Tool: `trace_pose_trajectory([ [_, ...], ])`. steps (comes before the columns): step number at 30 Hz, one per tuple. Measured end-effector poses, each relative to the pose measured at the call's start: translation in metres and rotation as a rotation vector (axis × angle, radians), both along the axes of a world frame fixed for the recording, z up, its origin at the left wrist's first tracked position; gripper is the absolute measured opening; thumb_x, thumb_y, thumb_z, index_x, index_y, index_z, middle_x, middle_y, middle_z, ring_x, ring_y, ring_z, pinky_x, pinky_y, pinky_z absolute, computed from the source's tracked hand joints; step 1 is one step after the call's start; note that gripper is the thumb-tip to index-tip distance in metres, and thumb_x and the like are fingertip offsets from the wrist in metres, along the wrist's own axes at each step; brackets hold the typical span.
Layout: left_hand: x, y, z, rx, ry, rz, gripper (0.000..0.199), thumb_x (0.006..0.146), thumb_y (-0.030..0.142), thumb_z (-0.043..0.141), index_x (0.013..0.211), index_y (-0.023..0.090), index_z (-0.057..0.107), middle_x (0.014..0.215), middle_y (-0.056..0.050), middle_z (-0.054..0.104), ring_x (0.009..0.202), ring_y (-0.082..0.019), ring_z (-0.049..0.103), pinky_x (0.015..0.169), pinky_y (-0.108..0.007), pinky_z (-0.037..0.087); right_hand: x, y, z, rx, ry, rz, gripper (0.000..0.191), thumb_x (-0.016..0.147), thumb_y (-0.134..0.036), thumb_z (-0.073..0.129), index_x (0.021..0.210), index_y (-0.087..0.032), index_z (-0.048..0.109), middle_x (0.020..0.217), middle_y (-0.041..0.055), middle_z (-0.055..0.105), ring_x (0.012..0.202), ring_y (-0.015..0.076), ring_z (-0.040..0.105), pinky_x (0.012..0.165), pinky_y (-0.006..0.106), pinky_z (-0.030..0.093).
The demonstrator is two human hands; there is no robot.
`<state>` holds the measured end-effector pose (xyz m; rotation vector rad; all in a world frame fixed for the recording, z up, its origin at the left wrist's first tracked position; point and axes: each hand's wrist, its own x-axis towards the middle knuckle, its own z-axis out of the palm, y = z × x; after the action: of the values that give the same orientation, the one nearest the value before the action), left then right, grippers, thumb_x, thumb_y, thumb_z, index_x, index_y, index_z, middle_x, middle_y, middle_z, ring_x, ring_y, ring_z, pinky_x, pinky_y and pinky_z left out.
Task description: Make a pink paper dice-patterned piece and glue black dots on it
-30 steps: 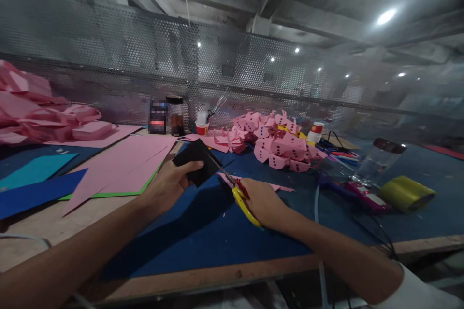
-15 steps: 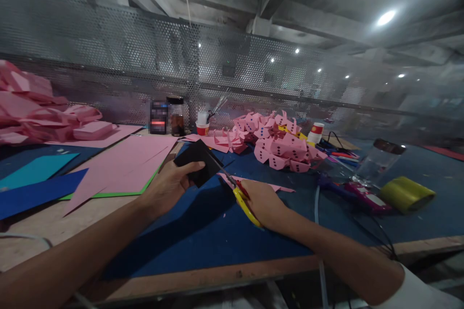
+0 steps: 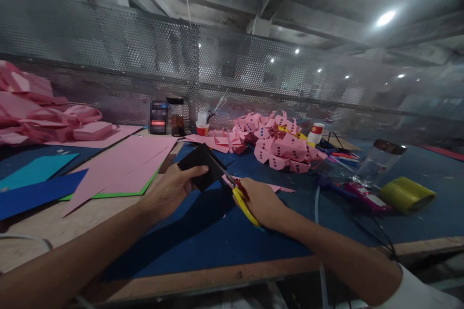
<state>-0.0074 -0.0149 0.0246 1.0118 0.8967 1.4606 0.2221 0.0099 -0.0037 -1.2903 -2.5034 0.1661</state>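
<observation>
My left hand (image 3: 173, 188) pinches a piece of black paper (image 3: 203, 163), its thumb lying across the near face. From the other side, my right hand (image 3: 266, 205) grips yellow-handled scissors (image 3: 246, 208). Their blades lie along the right edge of the black paper, and the tips are hard to make out against it. Both hands are raised over the blue mat (image 3: 174, 246). A narrow pink paper strip (image 3: 281, 188) rests behind the right hand.
Pink sheets (image 3: 134, 159) and blue paper (image 3: 39, 194) lie at left, near a pink paper heap (image 3: 32, 111). Dotted pink paper shapes (image 3: 282, 147) pile up behind. A clear jar (image 3: 379, 161), yellow tape roll (image 3: 408, 194) and purple glue gun (image 3: 366, 196) occupy the right.
The black paper and my left hand have shifted slightly right and down, towards the scissors. My right hand stays nearly in place, and the scissor handles look closer together.
</observation>
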Motion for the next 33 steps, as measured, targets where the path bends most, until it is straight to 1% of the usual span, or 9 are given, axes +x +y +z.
trace_pose_trajectory([
  [4, 0.0, 0.0022, -0.0019, -0.007, -0.005, 0.02, 0.041, 0.071, 0.014, 0.081, 0.109, 0.022, 0.067, 0.103, -0.005, 0.076, 0.09, -0.02, 0.073, 0.073, -0.027, 0.061, 0.0001, 0.0012, 0.0001, -0.013, 0.008, 0.007, 0.02, 0.097, -0.034, 0.047, 0.097, -0.018, 0.058, 0.094, 0.0078, 0.069, 0.08, 0.0187, 0.062, 0.069, 0.028, 0.035],
  [7, -0.0001, 0.0027, -0.0023, -0.007, -0.008, 0.017, 0.041, 0.07, 0.014, 0.081, 0.108, 0.022, 0.067, 0.102, -0.005, 0.077, 0.09, -0.021, 0.073, 0.072, -0.027, 0.061, -0.0003, 0.0006, 0.0018, -0.06, 0.003, -0.001, 0.016, 0.096, -0.03, 0.05, 0.099, -0.018, 0.06, 0.097, 0.0085, 0.069, 0.084, 0.0189, 0.062, 0.073, 0.028, 0.036],
  [11, 0.0007, 0.0017, -0.0013, -0.007, -0.009, 0.01, 0.044, 0.069, 0.016, 0.081, 0.11, 0.022, 0.066, 0.102, -0.006, 0.077, 0.091, -0.023, 0.074, 0.072, -0.028, 0.061, -0.001, -0.0021, 0.0054, -0.106, 0.012, -0.007, 0.016, 0.096, -0.028, 0.049, 0.099, -0.018, 0.062, 0.095, 0.0083, 0.07, 0.081, 0.0186, 0.062, 0.071, 0.028, 0.036],
  [13, 0.001, 0.0012, -0.0011, -0.005, -0.008, 0.004, 0.044, 0.07, 0.016, 0.081, 0.111, 0.024, 0.066, 0.104, -0.005, 0.077, 0.092, -0.021, 0.073, 0.074, -0.028, 0.061, -0.0013, -0.0033, 0.0067, -0.112, 0.015, -0.013, 0.017, 0.096, -0.027, 0.048, 0.097, -0.018, 0.062, 0.094, 0.0082, 0.07, 0.081, 0.0185, 0.062, 0.07, 0.027, 0.036],
  [16, 0.0011, 0.0008, -0.0013, -0.012, -0.005, 0.002, 0.044, 0.07, 0.015, 0.081, 0.111, 0.025, 0.066, 0.104, -0.003, 0.077, 0.09, -0.02, 0.073, 0.074, -0.028, 0.061, -0.0014, -0.0037, 0.0073, -0.112, 0.013, -0.015, 0.017, 0.096, -0.027, 0.048, 0.096, -0.018, 0.062, 0.094, 0.008, 0.07, 0.081, 0.0182, 0.062, 0.069, 0.027, 0.036],
  [21, 0.0006, 0.0019, -0.0011, -0.012, -0.015, 0.008, 0.045, 0.068, 0.015, 0.081, 0.11, 0.024, 0.067, 0.103, -0.003, 0.078, 0.089, -0.022, 0.074, 0.072, -0.028, 0.061, -0.0015, -0.001, 0.0045, -0.082, -0.007, -0.018, 0.017, 0.096, -0.03, 0.049, 0.095, -0.018, 0.061, 0.093, 0.0077, 0.07, 0.079, 0.0177, 0.061, 0.068, 0.027, 0.034],
  [24, 0.0009, 0.002, -0.0012, -0.007, -0.021, 0.004, 0.042, 0.067, 0.015, 0.082, 0.106, 0.024, 0.069, 0.102, -0.003, 0.078, 0.09, -0.022, 0.074, 0.074, -0.028, 0.061, -0.0019, -0.0003, 0.0025, -0.03, -0.011, -0.012, 0.02, 0.097, -0.034, 0.047, 0.093, -0.018, 0.059, 0.091, 0.0073, 0.069, 0.075, 0.017, 0.06, 0.064, 0.027, 0.032],
  [27, 0.0026, 0.0001, -0.002, -0.016, 0.011, -0.004, 0.033, 0.068, 0.017, 0.082, 0.099, 0.021, 0.072, 0.099, -0.005, 0.078, 0.089, -0.022, 0.074, 0.075, -0.028, 0.06, -0.0023, -0.0007, 0.0014, -0.013, -0.009, -0.01, 0.02, 0.098, -0.035, 0.047, 0.095, -0.018, 0.057, 0.09, 0.0067, 0.068, 0.072, 0.0164, 0.059, 0.062, 0.028, 0.03],
  [33, 0.006, -0.004, -0.0031, -0.064, 0.076, -0.041, 0.027, 0.072, 0.02, 0.08, 0.098, 0.018, 0.075, 0.099, -0.007, 0.077, 0.093, -0.021, 0.072, 0.076, -0.026, 0.059, -0.0016, 0.0003, -0.0005, -0.015, 0.028, 0.011, 0.018, 0.097, -0.034, 0.049, 0.096, -0.017, 0.056, 0.094, 0.0081, 0.069, 0.079, 0.0185, 0.063, 0.067, 0.027, 0.035],
])
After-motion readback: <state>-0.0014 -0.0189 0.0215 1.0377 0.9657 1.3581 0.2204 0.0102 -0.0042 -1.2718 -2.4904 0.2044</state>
